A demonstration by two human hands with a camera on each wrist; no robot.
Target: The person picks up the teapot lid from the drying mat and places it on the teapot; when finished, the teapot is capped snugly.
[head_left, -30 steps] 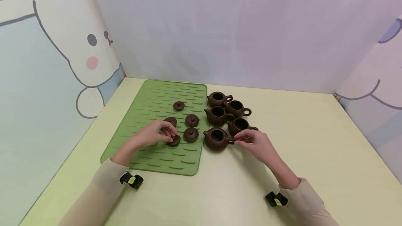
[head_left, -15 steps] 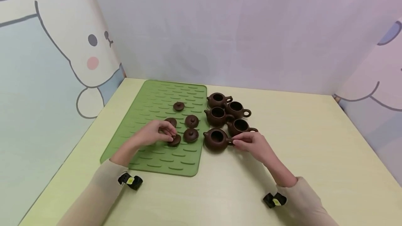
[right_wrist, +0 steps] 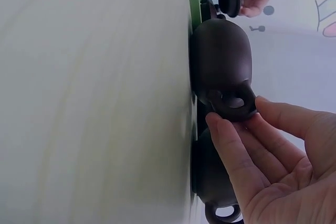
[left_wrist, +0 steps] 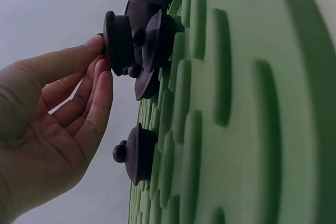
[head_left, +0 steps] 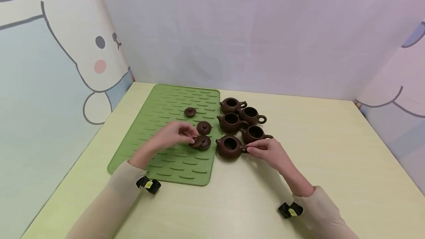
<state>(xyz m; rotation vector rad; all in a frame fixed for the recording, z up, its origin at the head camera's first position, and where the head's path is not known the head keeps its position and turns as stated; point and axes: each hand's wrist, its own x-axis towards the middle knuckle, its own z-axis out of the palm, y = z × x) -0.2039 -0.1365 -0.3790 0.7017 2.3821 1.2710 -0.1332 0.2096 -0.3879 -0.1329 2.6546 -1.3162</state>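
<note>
My left hand (head_left: 174, 135) pinches a small dark brown teapot lid (left_wrist: 121, 40) by its knob. In the left wrist view the lid hangs clear of the green mat (head_left: 166, 170), its rim facing away from the fingers. Below it in the head view, a lid (head_left: 205, 143) lies knob up, partly covered by the held one. My right hand (head_left: 270, 154) pinches the handle of the nearest teapot (right_wrist: 223, 59), whose top is uncovered. This teapot stands upright on the table, just right of the mat, its spout pointing left.
Several more lidless brown teapots (head_left: 231, 121) stand close together behind the gripped one. Other lids lie on the mat, one farther back (head_left: 190, 112) and one nearer the teapots (head_left: 204, 128). Cloth walls (head_left: 232, 47) border the table at the back and sides.
My left hand has lifted the lid off the mat and carried it right, toward the nearest teapot. My right hand keeps its hold on the handle; that teapot has hardly moved.
</note>
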